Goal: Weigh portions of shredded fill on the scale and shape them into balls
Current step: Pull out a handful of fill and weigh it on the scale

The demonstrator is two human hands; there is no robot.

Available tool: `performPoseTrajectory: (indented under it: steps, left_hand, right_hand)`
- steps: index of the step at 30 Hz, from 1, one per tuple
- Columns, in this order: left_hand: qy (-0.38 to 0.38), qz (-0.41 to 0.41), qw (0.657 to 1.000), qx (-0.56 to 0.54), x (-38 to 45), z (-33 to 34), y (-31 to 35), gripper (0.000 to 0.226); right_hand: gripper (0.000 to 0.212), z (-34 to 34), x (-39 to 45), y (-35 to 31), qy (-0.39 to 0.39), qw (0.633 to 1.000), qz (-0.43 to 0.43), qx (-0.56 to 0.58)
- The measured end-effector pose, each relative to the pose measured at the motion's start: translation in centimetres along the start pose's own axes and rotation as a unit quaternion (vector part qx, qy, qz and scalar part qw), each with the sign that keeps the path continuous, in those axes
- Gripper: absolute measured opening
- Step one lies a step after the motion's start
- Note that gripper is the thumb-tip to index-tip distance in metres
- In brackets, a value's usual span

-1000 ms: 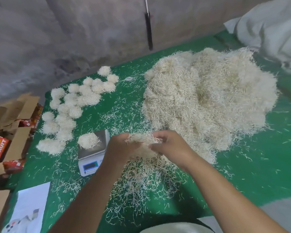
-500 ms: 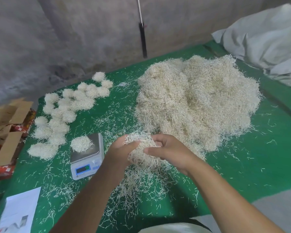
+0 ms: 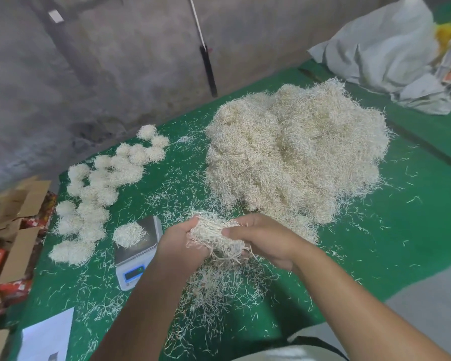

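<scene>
A clump of pale shredded fill (image 3: 215, 237) is held between both hands above the green table. My left hand (image 3: 177, 244) cups it from the left with fingers curled under it. My right hand (image 3: 261, 237) grips it from the right, thumb on top. To the left stands a small white digital scale (image 3: 138, 259) with a steel pan, and a fill ball (image 3: 128, 234) lies on it. Several finished balls (image 3: 99, 194) lie in a cluster further left. A large heap of loose fill (image 3: 294, 155) rises beyond my hands.
Loose strands (image 3: 219, 295) litter the green table (image 3: 401, 243) under my hands. Cardboard boxes and red packets (image 3: 8, 230) stand at the left edge, a white sheet (image 3: 47, 337) at bottom left, a grey sack (image 3: 385, 48) at far right, a concrete wall behind.
The clump has been pressed tighter between my hands and lifted slightly. The camera has tilted, shifting the heap and scale in view. The ball on the scale has not moved.
</scene>
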State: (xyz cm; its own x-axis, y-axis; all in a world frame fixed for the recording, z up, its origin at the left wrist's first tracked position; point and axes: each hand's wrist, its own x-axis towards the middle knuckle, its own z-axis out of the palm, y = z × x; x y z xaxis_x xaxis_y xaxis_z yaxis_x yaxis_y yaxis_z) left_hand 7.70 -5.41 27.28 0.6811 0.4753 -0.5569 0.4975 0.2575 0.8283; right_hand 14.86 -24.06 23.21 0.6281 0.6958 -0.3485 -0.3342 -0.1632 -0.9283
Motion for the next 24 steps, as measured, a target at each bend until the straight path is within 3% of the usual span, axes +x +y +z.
performPoseTrajectory:
  steps: [8,13,18,22,24]
  left_hand:
    - [0.003,0.009,1.000,-0.029,0.7,-0.3,0.2,0.087]
    - [-0.003,-0.002,0.999,0.039,3.1,-1.9,0.4,0.085]
    - [0.073,0.041,0.996,0.013,5.0,-5.2,0.4,0.084]
    - [0.108,0.029,0.994,0.002,7.0,-7.1,-0.5,0.083]
    - [0.130,0.029,0.991,-0.002,8.4,-8.0,-0.8,0.085]
  right_hand:
    - [0.034,-0.3,1.2,2.0,0.009,0.996,0.036,0.079]
    - [0.012,-1.4,1.4,2.3,-0.008,0.991,0.049,0.126]
    - [0.051,-4.3,1.8,3.3,0.060,0.969,0.064,0.230]
    - [0.077,-6.6,2.2,3.8,0.137,0.971,0.080,0.181]
    - [0.073,-7.5,2.7,3.9,0.159,0.974,0.087,0.137]
